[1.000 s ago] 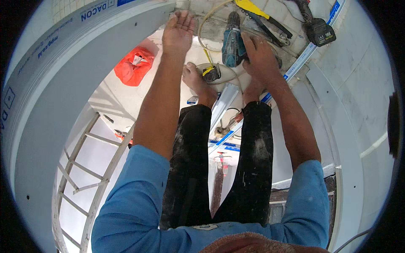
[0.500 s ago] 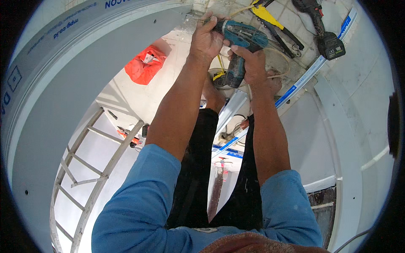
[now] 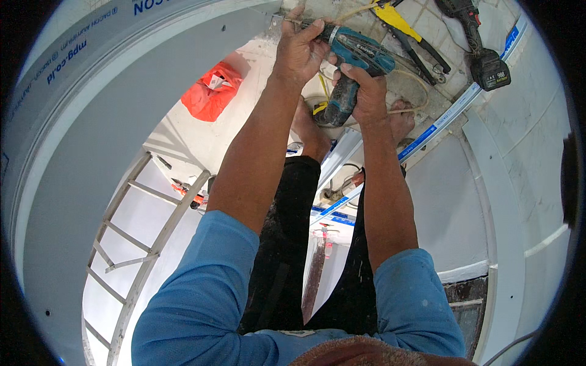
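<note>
A blue and black cordless drill (image 3: 364, 52) points left, its chuck and bit end close to the top corner of a long grey aluminium profile (image 3: 140, 73). My right hand (image 3: 368, 91) is wrapped round the drill's handle from the right, thumb on top. At the front, my left hand (image 3: 300, 53) is closed about the chuck, its thumb laid over it and a finger reaching up beside the profile's end. The bit's tip is too small to make out between the fingers and the profile.
A yellow-and-black long-handled tool (image 3: 397, 24) and a second drill (image 3: 467, 27) lie at the upper right. Blue-and-white strips (image 3: 439, 125) cross the floor. An orange-red bag (image 3: 210, 100) and a ladder (image 3: 146, 244) are left; my bare feet stand below the drill.
The drill and both hands have shifted slightly right, and the drill's rear end has tilted a little downward. Both hands keep their hold on it.
</note>
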Motion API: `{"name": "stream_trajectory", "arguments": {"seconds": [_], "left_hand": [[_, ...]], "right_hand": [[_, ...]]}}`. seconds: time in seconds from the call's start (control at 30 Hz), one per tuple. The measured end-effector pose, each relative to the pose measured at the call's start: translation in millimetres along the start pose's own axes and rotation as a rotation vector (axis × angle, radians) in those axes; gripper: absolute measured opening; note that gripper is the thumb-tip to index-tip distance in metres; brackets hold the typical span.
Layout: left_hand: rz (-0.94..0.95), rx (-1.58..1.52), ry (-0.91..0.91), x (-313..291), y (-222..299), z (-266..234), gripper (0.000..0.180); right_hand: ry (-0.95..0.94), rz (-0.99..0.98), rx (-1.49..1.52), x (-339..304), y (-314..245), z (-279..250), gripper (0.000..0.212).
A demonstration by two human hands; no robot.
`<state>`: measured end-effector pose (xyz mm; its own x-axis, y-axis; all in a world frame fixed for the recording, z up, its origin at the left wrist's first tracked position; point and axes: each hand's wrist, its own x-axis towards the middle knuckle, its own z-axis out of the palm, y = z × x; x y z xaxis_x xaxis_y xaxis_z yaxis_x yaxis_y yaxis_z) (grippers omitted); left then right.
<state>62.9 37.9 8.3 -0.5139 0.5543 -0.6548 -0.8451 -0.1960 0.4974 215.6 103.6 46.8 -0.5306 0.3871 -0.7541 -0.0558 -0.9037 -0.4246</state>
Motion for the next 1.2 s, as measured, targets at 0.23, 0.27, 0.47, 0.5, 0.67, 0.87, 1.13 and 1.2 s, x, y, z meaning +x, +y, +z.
{"name": "stream_trajectory", "arguments": {"seconds": [0.23, 0.27, 0.47, 0.5, 0.67, 0.87, 1.13, 1.2], "left_hand": [[-0.011, 0.135, -0.111, 3, 4, -23, 0.064], [-0.008, 0.077, -0.098, 2, 4, -17, 0.065], [-0.018, -0.130, -0.152, 1, 8, -4, 0.070], [-0.029, -0.115, -0.150, 0, 8, -5, 0.070], [-0.092, -0.140, -0.059, 1, 11, -15, 0.050], [-0.056, -0.124, -0.001, 11, -7, -1, 0.023], [-0.011, -0.119, -0.024, 11, -9, -9, 0.017], [-0.008, -0.115, -0.022, 12, -8, -8, 0.017]], "right_hand": [[-0.031, 0.032, 0.008, 2, 0, 1, 0.035], [-0.043, 0.015, -0.022, 3, 0, -2, 0.035], [-0.124, -0.072, -0.121, 9, -1, -10, 0.037], [-0.129, -0.065, -0.118, 10, -1, -12, 0.037], [-0.149, 0.185, 0.061, 9, -18, 0, 0.036], [-0.227, 0.243, 0.167, 23, -12, -14, 0.030], [-0.249, 0.238, 0.175, 28, -5, -16, 0.030], [-0.231, 0.254, 0.152, 30, -5, -16, 0.030]]}}
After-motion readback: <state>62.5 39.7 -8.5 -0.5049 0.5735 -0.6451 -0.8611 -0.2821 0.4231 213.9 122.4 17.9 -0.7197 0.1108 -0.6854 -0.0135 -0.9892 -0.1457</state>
